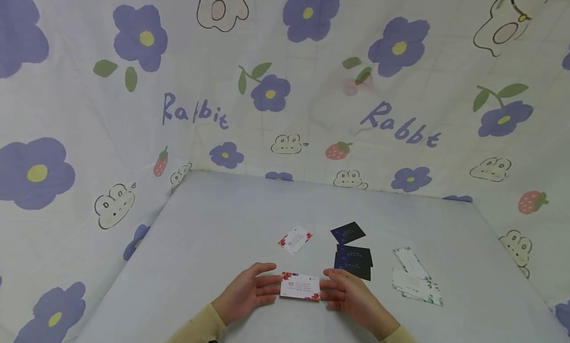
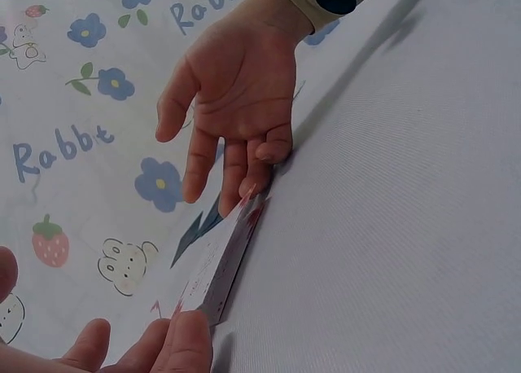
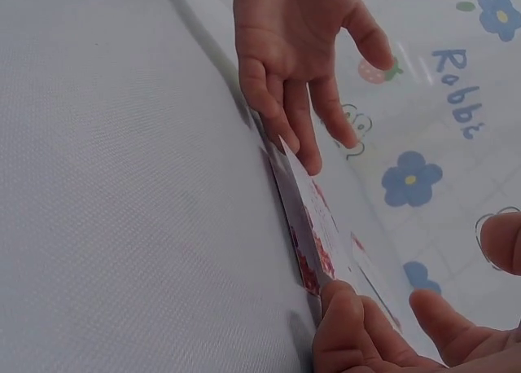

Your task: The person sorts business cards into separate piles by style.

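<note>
Card stack (image 1: 300, 286): thin, light, slippery; we hold its short ends between straight fingers of left hand (image 1: 247, 292) and right hand (image 1: 352, 296).

The surface (image 1: 213, 224) under your hands is covered in a pale grey cloth, matt, with a fine woven grain that shows in both wrist views. The card (image 1: 300, 286) you hold between your fingertips looks like thin white paper stock, smooth, with printed red flowers. The dark cards (image 1: 353, 258) appear matt. The backdrop (image 1: 311, 110) is soft printed cloth.
</note>
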A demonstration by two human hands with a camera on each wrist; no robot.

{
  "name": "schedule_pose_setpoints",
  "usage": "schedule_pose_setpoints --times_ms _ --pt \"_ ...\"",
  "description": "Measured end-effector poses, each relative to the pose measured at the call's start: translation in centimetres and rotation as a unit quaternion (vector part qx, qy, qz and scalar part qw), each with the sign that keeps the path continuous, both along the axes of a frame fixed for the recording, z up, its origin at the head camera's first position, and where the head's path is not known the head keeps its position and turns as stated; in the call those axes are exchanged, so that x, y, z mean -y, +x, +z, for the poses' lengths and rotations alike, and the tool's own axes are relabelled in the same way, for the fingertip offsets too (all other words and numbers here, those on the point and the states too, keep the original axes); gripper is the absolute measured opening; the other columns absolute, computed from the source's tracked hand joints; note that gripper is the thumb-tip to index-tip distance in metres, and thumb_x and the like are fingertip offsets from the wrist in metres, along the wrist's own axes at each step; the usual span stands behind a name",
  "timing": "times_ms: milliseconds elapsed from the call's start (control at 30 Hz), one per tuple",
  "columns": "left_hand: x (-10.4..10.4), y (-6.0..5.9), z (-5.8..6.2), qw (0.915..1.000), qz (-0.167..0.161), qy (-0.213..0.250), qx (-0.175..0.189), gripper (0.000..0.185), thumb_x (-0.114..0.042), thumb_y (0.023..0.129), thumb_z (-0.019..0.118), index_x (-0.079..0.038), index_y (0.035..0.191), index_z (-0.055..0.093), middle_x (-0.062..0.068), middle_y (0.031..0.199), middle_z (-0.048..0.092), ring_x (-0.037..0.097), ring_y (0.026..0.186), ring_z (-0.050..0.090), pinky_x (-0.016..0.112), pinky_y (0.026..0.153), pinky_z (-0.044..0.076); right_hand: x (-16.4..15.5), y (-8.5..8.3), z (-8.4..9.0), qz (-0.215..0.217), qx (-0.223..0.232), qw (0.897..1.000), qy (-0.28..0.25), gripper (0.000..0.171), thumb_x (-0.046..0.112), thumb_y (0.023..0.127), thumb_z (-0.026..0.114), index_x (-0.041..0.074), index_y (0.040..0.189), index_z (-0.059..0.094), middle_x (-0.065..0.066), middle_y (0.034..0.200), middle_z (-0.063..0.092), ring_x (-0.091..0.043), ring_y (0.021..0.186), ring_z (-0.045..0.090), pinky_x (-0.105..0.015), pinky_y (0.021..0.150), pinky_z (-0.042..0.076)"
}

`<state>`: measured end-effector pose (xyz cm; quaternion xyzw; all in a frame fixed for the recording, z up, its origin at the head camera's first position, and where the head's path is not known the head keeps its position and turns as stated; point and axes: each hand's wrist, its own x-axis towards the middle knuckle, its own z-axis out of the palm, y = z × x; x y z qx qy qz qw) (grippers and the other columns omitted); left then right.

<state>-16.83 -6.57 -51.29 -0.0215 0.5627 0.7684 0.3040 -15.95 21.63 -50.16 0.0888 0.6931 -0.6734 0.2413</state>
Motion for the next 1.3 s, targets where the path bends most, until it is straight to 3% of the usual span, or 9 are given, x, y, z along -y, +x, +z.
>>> schedule_pose_setpoints --times_ms 567,900,1300 --pt "-0.20 -0.03 0.45 0.9998 0.008 0.013 0.016 0.071 -0.042 0.106 0.041 0.005 0.157 0.025 0.036 0.156 0.038 0.045 0.143 0.046 0.054 0.117 0.041 0.18 0.36 0.58 0.001 -0.015 1.000 0.007 0.060 0.035 0.106 0.048 -0.007 0.148 0.036 -0.015 0.125 0.070 -0.018 0.097 0.072 -0.030 0.078 0.059" --pt "-0.20 -0.11 0.53 0.9991 0.016 0.027 0.027 0.070 -0.039 0.106 0.040 0.005 0.158 0.023 0.039 0.158 0.031 0.049 0.147 0.037 0.054 0.121 0.036 0.11 0.29 0.72 -0.002 -0.008 1.000 0.010 0.062 0.037 0.106 0.048 -0.005 0.149 0.036 -0.017 0.127 0.069 -0.019 0.098 0.072 -0.030 0.081 0.059" --pt "0.30 -0.19 0.24 0.9990 0.020 0.031 0.026 0.068 -0.038 0.107 0.039 0.005 0.158 0.023 0.037 0.159 0.031 0.049 0.148 0.035 0.054 0.122 0.034 0.01 0.28 0.86 0.000 -0.010 1.000 -0.001 0.062 0.037 0.106 0.049 -0.005 0.150 0.035 -0.014 0.123 0.070 -0.018 0.096 0.073 -0.029 0.079 0.059"
